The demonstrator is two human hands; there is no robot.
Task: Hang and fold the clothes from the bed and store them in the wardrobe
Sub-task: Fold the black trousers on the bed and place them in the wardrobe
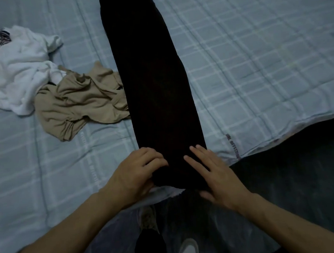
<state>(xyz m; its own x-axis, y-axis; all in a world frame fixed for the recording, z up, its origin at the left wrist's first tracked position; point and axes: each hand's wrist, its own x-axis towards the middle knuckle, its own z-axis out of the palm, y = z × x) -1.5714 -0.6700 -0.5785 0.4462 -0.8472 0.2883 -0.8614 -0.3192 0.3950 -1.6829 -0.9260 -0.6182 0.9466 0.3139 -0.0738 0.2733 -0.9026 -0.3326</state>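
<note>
A long black garment (154,83) lies stretched lengthwise on the bed, from the near edge to the top of the frame. My left hand (135,174) grips its near left corner, fingers curled around the hem. Flat on the near right side of the same garment lies my right hand (213,170), its fingers spread. A crumpled beige garment (80,101) lies left of the black one, partly under its edge. Further left is a crumpled white garment (17,68) with a dark printed patch.
The bed is covered by a pale blue checked quilt (256,59). Its near edge runs diagonally at the right, with dark floor (306,175) beyond. My legs and a white shoe (189,252) show at the bottom.
</note>
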